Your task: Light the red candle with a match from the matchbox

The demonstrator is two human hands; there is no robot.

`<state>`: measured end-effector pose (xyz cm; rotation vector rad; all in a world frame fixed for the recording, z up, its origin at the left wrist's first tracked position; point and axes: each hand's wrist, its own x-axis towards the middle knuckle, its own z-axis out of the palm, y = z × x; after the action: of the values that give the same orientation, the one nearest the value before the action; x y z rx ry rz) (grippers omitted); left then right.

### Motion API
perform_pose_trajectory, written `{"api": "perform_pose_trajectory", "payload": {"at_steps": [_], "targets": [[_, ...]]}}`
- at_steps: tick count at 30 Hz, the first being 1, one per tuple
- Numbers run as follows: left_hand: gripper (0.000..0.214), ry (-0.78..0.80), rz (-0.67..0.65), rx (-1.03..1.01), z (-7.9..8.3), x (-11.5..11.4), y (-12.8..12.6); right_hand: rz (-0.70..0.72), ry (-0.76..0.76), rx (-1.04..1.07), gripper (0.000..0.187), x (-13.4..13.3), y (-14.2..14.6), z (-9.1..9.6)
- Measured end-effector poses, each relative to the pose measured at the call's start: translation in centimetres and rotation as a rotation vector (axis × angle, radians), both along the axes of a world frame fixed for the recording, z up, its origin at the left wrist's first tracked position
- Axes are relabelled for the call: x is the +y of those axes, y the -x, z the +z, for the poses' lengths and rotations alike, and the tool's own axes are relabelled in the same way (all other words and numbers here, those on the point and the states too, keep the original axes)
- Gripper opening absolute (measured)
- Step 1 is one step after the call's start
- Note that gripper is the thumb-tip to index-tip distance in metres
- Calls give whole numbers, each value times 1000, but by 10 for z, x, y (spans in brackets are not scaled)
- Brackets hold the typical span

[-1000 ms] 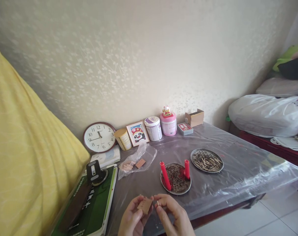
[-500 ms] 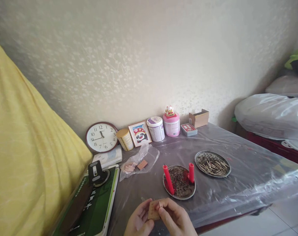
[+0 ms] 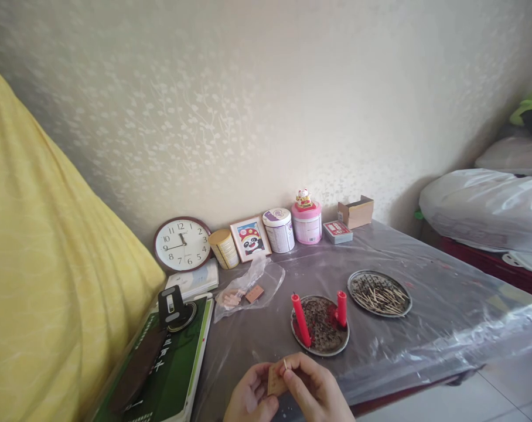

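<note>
Low in the view, my left hand [image 3: 248, 398] is closed around a small brown matchbox [image 3: 275, 380]. My right hand [image 3: 315, 391] pinches a thin matchstick [image 3: 285, 364] whose tip rests against the box's side. Just beyond my hands sits a round metal plate [image 3: 340, 346] of dark burnt bits, with two red candles on it: a taller leaning one [image 3: 301, 320] and a shorter one [image 3: 341, 308]. Neither candle shows a flame. A second metal plate [image 3: 354, 278] to the right holds several matchsticks.
The table [image 3: 424, 293] is covered in clear plastic sheet. A clear bag [image 3: 266, 280] with small boxes lies left of the plates. Along the wall stand a clock [image 3: 181, 244], tins, a framed panda picture [image 3: 250, 238] and a cardboard box [image 3: 356, 212]. A green book [image 3: 164, 369] and yellow fabric [image 3: 50, 281] lie left.
My hands have come together and dropped lower in the view. The matchstick now rests against the matchbox side. The view shifted slightly, so the table things sit further right.
</note>
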<state>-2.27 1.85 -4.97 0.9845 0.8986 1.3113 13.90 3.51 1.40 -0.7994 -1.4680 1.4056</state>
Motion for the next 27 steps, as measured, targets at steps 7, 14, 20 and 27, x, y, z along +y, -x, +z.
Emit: {"api": "perform_pose_trajectory", "payload": {"at_steps": [7, 14, 20, 27], "targets": [[47, 25, 44, 10, 1, -2, -3, 43, 16, 65, 32, -1, 0, 5], [45, 99, 61, 19, 10, -5, -6, 53, 32, 90, 32, -3, 2, 7], [47, 133, 77, 23, 17, -4, -5, -38, -59, -23, 31, -2, -2, 2], [42, 169, 117, -179, 19, 0, 8, -370, -276, -261, 24, 4, -10, -4]]}}
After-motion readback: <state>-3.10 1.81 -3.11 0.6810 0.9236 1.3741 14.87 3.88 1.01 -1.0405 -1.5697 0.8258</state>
